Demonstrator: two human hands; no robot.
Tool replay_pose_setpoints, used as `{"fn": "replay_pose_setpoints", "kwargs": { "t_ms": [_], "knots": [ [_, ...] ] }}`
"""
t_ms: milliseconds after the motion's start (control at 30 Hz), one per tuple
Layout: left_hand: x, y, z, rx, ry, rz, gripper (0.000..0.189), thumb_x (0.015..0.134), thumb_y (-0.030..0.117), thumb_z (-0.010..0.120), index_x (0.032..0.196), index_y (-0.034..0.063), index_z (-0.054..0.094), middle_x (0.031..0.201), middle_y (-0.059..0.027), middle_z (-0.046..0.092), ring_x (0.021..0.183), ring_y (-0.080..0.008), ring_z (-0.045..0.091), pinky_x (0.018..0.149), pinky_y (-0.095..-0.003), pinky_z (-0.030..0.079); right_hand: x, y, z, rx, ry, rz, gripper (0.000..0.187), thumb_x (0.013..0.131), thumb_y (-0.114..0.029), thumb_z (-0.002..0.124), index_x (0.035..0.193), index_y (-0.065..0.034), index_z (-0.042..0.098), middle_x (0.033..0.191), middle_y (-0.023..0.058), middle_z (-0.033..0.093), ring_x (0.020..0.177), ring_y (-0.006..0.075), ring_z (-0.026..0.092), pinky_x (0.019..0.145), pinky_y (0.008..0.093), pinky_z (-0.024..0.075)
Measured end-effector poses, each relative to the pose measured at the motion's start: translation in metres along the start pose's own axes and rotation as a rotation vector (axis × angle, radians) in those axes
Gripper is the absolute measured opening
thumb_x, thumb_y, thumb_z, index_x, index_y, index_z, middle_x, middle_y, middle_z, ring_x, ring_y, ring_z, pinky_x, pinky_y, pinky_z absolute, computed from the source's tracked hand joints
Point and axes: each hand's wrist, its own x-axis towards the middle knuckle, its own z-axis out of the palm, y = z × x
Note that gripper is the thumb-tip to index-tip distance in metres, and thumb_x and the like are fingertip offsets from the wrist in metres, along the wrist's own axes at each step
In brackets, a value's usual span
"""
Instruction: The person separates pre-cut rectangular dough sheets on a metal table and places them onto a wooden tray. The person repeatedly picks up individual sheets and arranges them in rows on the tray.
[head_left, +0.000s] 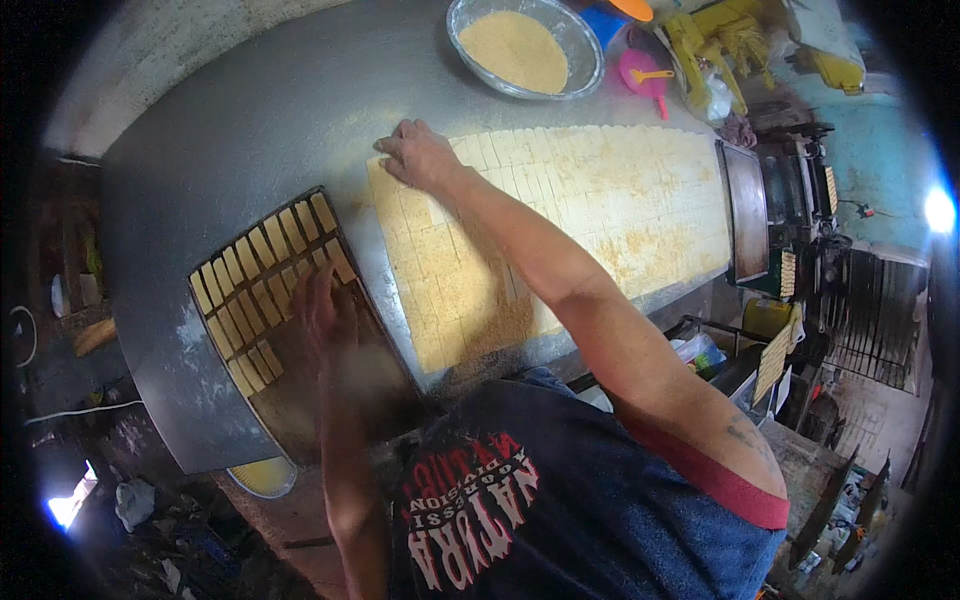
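Observation:
A large flat sheet of pale dough (442, 277), cut into short strips and dusted with tan crumbs, lies on the metal table. My right hand (416, 154) rests at its far left corner with bent fingers; whether they pinch a strip is hidden. To the left, a dark baking tray (375, 360) lies at a slant, with rows of dough strips (259, 247) along its far and left parts. My left hand (322, 300), blurred, is low over the tray beside the strips. Its fingers point towards them, and anything between the fingertips cannot be made out.
Beyond the dough stand a metal bowl of tan crumbs (517, 52) and a pink container with a yellow spoon (651, 74). An upright dark tray (742, 214) borders the dough's right end. A round container of yellow stuff (262, 477) sits below the table's near left edge.

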Motion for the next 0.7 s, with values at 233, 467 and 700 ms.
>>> {"fn": "replay_pose_setpoints", "kwargs": {
  "t_ms": [233, 467, 700],
  "knots": [
    [0.111, 0.028, 0.064, -0.303, -0.039, -0.119, 0.037, 0.094, 0.007, 0.056, 0.131, 0.0056, 0.062, 0.13, -0.0171, 0.06, 0.125, -0.0347, 0.053, 0.108, -0.0465, 0.041, 0.004, 0.023, -0.003, 0.175, -0.042, 0.025, 0.022, 0.087, -0.026, 0.071, 0.106, -0.0136, 0.075, 0.111, 0.0096, 0.064, 0.112, 0.0325, 0.056, 0.094, 0.0445, 0.0528],
    [0.168, 0.042, 0.091, -0.019, -0.164, 0.146, 0.037, 0.095, 0.01, 0.059, 0.131, 0.0052, 0.063, 0.129, -0.0157, 0.06, 0.124, -0.0359, 0.053, 0.107, -0.045, 0.043, -0.006, 0.04, 0.004, 0.184, 0.021, 0.135, 0.019, 0.086, -0.027, 0.07, 0.097, -0.012, 0.076, 0.107, 0.0124, 0.065, 0.11, 0.0355, 0.056, 0.09, 0.0461, 0.0549],
    [0.171, 0.04, 0.089, -0.05, -0.208, 0.158, 0.035, 0.093, 0.008, 0.06, 0.127, 0.0045, 0.064, 0.125, -0.0173, 0.061, 0.121, -0.0376, 0.055, 0.103, -0.0465, 0.047, -0.005, 0.035, 0.003, 0.028, 0.018, 0.08, 0.017, 0.082, -0.022, 0.068, 0.087, -0.0068, 0.073, 0.103, 0.0133, 0.065, 0.106, 0.0346, 0.059, 0.089, 0.0442, 0.0548]
  ]
}}
